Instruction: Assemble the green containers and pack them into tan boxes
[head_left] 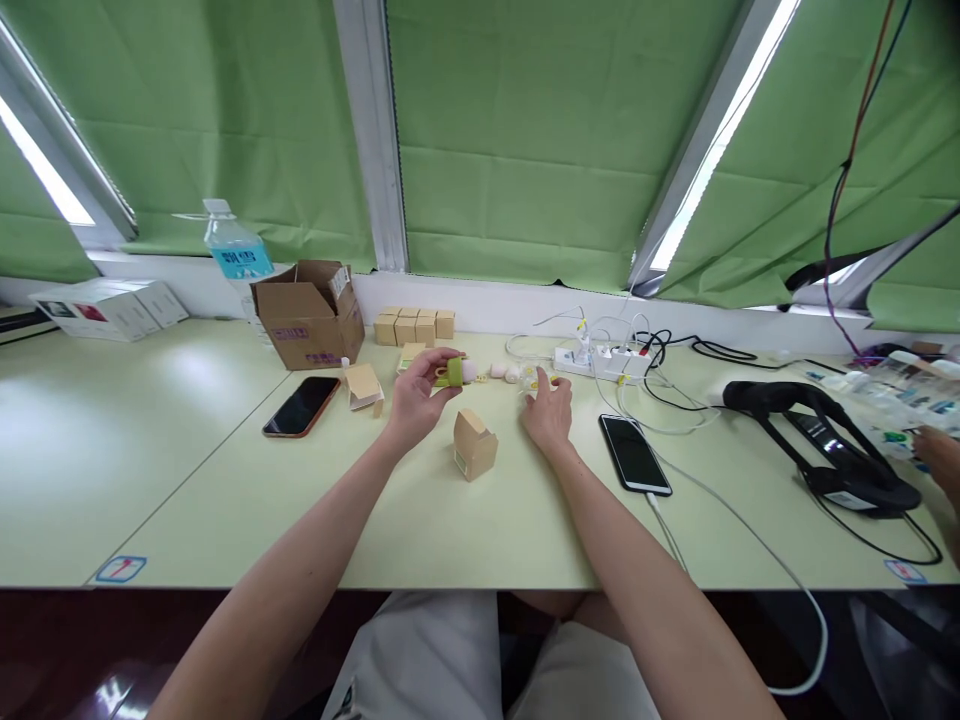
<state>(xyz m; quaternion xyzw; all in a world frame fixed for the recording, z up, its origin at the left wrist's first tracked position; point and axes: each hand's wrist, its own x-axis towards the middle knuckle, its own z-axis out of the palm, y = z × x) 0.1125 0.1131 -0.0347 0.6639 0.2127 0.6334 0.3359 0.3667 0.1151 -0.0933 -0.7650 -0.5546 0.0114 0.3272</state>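
Observation:
My left hand (pixel 420 395) is raised a little above the table, fingers closed round a small yellow-green item with a pale round tip (pixel 456 372). My right hand (pixel 547 405) rests on the table with its fingers curled over small clear and yellow pieces (pixel 534 379); what it grips is hidden. A small open brown carton (pixel 474 443) stands between the two hands. Another small open carton (pixel 364 386) lies left of my left hand. Two pale round pieces (pixel 505 371) lie just beyond the hands.
A row of small brown boxes (pixel 415 326) and an open cardboard box (pixel 309 312) stand at the back. One phone (pixel 301 406) lies left, another phone (pixel 634 453) right on a cable. A power strip (pixel 600 360), black headset (pixel 825 440), water bottle (pixel 234 250); another person's hand (pixel 941 455) far right.

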